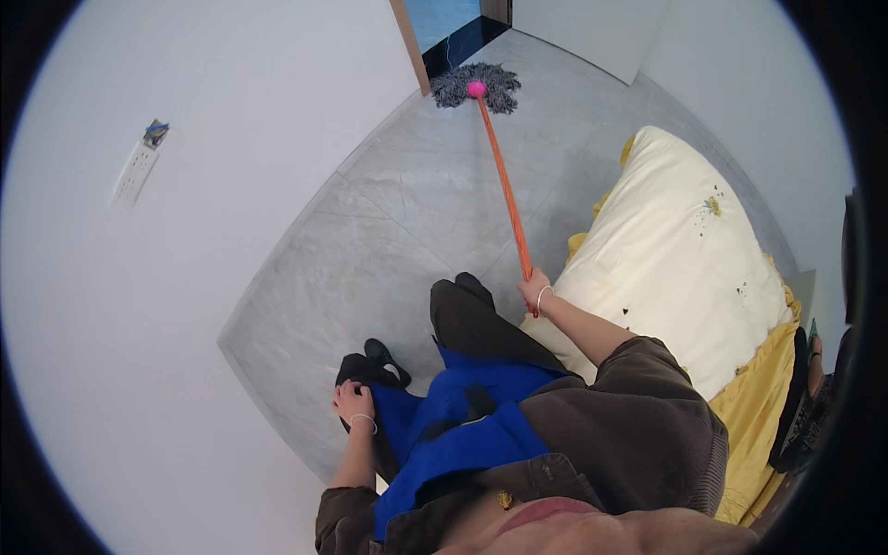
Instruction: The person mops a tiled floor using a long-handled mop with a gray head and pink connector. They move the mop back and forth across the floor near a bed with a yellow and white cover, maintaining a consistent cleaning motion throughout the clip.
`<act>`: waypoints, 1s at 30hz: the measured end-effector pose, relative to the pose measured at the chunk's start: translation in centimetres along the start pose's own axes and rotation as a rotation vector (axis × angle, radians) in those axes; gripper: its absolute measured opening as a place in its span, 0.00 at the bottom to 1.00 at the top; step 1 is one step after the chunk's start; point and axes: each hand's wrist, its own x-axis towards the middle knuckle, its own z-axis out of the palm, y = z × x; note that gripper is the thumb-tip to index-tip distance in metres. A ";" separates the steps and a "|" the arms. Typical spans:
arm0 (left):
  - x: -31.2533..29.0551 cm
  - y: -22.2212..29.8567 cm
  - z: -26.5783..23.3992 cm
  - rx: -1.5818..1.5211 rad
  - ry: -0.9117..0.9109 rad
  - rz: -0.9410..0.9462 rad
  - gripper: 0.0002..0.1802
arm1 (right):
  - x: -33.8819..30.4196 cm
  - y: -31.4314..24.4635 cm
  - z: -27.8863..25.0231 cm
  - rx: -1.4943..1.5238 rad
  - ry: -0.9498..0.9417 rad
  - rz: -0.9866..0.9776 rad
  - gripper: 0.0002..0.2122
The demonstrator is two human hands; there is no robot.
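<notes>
A mop (504, 180) with an orange handle stretches away from me across the grey tiled floor. Its shaggy grey head, with a pink joint at the middle, lies by the door opening at the far end. My right hand (534, 292) is wrapped round the near end of the handle, beside the bed. On my left knee rests my left hand (352, 401), its fingers spread over the dark trouser leg and holding nothing. Both wrists carry a pale bracelet.
At the right stands a bed with a cream quilt (666, 250) and yellow sheet (740, 435). A white wall (231, 120) with a power socket (135, 175) runs along the left. The doorway's dark threshold (465, 44) and a white door (592, 32) are at the far end.
</notes>
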 end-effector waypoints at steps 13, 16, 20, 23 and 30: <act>-1.5 -0.2 0.8 -0.163 0.032 -0.031 0.08 | -13.4 0.1 -9.8 -0.021 -0.216 0.067 0.10; -1.8 -0.7 1.1 -0.155 0.029 -0.050 0.08 | -17.1 1.4 -11.3 -0.065 -0.225 0.095 0.10; -2.2 -1.4 1.7 -0.200 0.039 -0.022 0.07 | -20.9 4.2 -12.8 -0.082 -0.249 0.087 0.10; -2.7 -2.2 1.9 -0.260 0.059 0.007 0.08 | -22.2 5.5 -14.2 -0.031 -0.286 0.119 0.09; -3.6 -3.8 1.5 -0.261 -0.020 0.097 0.13 | -16.6 3.7 -17.2 0.077 -0.358 0.419 0.03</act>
